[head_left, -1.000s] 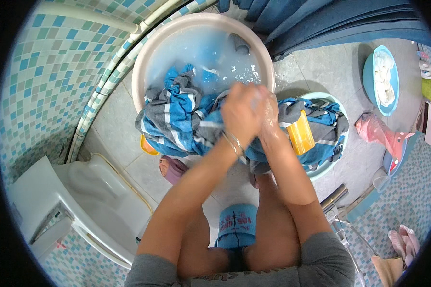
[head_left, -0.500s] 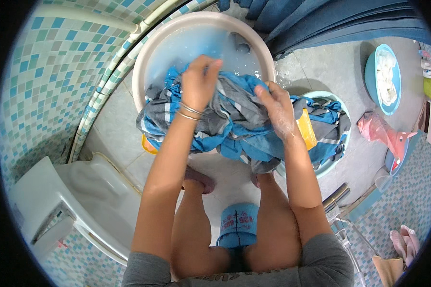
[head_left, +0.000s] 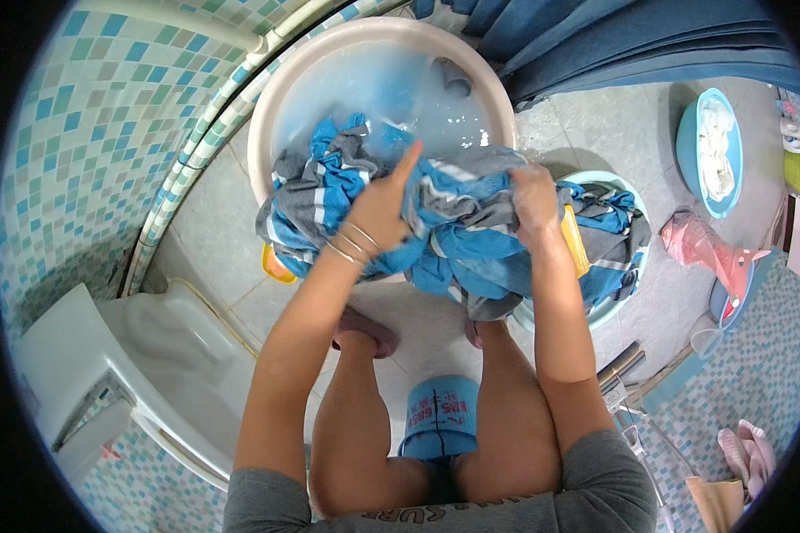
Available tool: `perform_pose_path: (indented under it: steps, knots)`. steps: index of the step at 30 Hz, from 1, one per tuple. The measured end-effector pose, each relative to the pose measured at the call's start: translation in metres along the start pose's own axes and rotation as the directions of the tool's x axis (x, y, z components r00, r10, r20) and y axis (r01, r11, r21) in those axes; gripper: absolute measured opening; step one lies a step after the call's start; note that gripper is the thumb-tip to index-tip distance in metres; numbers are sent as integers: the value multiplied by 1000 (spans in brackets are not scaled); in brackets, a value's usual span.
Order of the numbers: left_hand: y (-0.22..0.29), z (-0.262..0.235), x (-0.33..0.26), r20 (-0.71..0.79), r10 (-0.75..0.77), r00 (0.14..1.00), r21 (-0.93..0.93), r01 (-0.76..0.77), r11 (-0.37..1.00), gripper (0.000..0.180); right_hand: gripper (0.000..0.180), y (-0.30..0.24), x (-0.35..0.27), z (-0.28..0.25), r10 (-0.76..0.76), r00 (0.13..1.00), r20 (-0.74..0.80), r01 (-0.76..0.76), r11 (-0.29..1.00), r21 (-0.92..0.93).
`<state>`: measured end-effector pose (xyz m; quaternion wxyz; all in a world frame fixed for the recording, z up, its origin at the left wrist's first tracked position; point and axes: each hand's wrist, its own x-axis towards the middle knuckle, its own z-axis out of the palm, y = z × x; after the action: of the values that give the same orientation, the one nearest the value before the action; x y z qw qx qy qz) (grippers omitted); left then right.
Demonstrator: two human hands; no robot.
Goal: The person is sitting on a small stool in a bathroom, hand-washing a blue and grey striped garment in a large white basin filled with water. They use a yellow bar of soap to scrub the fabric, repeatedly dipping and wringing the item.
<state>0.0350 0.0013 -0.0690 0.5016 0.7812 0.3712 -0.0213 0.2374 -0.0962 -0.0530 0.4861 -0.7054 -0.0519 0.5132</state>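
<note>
A person works a striped cloth (head_left: 471,244) of blue, gray and white over the near rim of a round, pale tub (head_left: 260,133) set on a tiled floor (head_left: 200,233). The bunched fabric lies with its long axis left to right, crossing the rim, while a loose gray fold points down toward the person's feet. The stretch between the hands runs crosswise as well. The right hand (head_left: 536,204) has its fingers closed on the cloth's right side. The left hand (head_left: 380,211) lies against the fabric, index finger extended away from the person and slightly right; whether its other fingers grip cannot be told. Cloudy bluish water (head_left: 351,89) fills the tub beyond. Just beside the right wrist, a yellow bar-shaped object (head_left: 575,244) rests by more striped fabric (head_left: 618,244) in a pale basin (head_left: 606,314).
</note>
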Motion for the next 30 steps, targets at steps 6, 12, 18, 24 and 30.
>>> perform_pose_path:
  steps: [6,12,18,24,30]
  knots:
    - [-2,-10,13,-235,-58,970,-679,-121,724,53,43,-15,2,-6,83,994,78,-111,862,494]
    - [95,55,33,-443,198,874,-153,-291,944,71,41,46,28,-7,-193,968,163,19,701,712]
    - [52,62,61,-415,235,879,-179,-332,926,82,44,34,23,-1,-178,984,16,174,976,134]
    - [104,60,41,-390,-63,919,-80,34,996,71,43,39,15,4,-136,990,-24,132,876,463]
    - [70,56,49,-569,215,793,-53,-296,954,53,35,2,1,11,73,997,6,-62,802,594]
